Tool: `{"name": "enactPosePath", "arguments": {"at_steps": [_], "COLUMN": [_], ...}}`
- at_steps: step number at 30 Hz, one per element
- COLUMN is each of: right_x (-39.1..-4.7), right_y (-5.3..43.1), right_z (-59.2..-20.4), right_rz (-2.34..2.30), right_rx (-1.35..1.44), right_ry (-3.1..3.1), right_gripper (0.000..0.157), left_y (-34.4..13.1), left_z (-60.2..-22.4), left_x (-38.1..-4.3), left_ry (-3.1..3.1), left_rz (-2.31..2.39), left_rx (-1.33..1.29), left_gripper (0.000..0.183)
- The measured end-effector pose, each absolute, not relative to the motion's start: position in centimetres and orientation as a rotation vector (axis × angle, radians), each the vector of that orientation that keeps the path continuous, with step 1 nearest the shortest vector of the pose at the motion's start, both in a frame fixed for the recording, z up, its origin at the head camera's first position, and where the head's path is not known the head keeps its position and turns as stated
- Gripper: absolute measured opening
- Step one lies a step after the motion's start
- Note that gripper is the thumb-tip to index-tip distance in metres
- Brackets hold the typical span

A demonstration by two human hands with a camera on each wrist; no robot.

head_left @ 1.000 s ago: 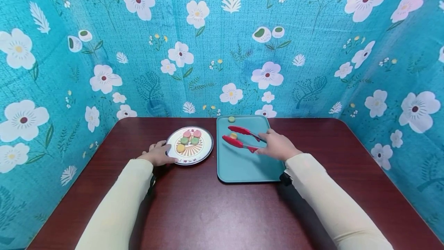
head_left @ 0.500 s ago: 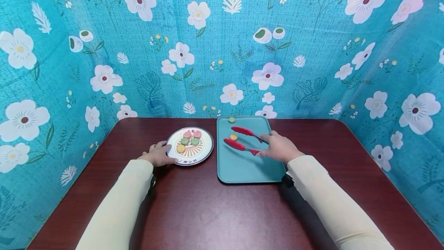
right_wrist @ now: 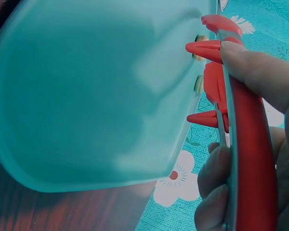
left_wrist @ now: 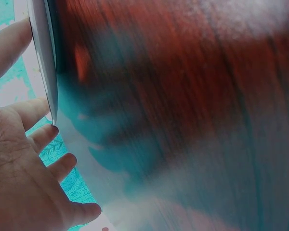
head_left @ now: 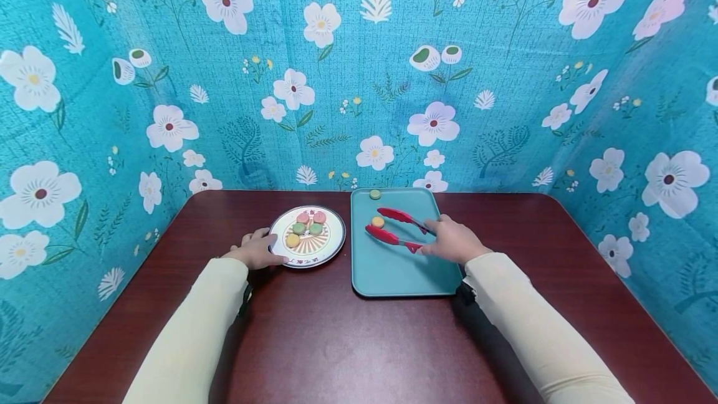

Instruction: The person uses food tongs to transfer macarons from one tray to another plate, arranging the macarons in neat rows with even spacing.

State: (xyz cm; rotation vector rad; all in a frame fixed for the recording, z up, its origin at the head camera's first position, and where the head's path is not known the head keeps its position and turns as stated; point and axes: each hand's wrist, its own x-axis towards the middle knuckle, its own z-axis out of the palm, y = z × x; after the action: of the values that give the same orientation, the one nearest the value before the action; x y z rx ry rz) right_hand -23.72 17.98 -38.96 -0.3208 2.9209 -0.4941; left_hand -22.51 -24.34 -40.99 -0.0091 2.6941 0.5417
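My right hand (head_left: 455, 239) grips a pair of red-tipped tongs (right_wrist: 253, 159), their arms spread apart above the teal tray (head_left: 392, 276). Nothing is between the tips. Just left of them, a yellow macaron (head_left: 378, 222) lies on the tray, and a green macaron (head_left: 374, 194) is near its far edge. With spread, relaxed fingers, my left hand (head_left: 258, 249) touches the left rim of a white patterned plate (head_left: 335, 239). On that plate sit two pink macarons (head_left: 319, 217), two green macarons (head_left: 316, 229) and one yellow macaron (head_left: 293, 240).
Plate and tray stand side by side on a dark red-brown table (head_left: 336, 341), a narrow gap between them. A blue flowered cloth (head_left: 336, 80) hangs behind the table and along both sides.
The tongs have shifted slightly right, and their tips no longer overlap the yellow macaron on the tray. My left hand and the plate stay in place.
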Motion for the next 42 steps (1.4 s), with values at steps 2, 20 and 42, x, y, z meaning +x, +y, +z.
{"name": "enactPosePath", "arguments": {"at_steps": [2, 20, 42], "right_x": [-23.8, -23.99, -24.08], "right_y": [18.04, 18.19, 18.05], "right_z": [-39.05, -39.18, -39.14], "right_rz": [-0.482, -0.454, -0.435], "right_rx": [-0.325, -0.351, -0.339], "right_ry": [2.919, 2.91, 2.895], "right_gripper": [0.085, 0.078, 0.073], "left_y": [-24.33, -24.33, -24.26], "left_z": [-41.0, -41.28, -41.32], "left_x": [-22.52, -22.63, -22.56], "left_ry": [2.695, 2.708, 2.704], "left_rz": [0.538, 0.518, 0.521], "left_rx": [-0.008, -0.018, -0.015], "left_gripper": [0.089, 0.089, 0.088]}}
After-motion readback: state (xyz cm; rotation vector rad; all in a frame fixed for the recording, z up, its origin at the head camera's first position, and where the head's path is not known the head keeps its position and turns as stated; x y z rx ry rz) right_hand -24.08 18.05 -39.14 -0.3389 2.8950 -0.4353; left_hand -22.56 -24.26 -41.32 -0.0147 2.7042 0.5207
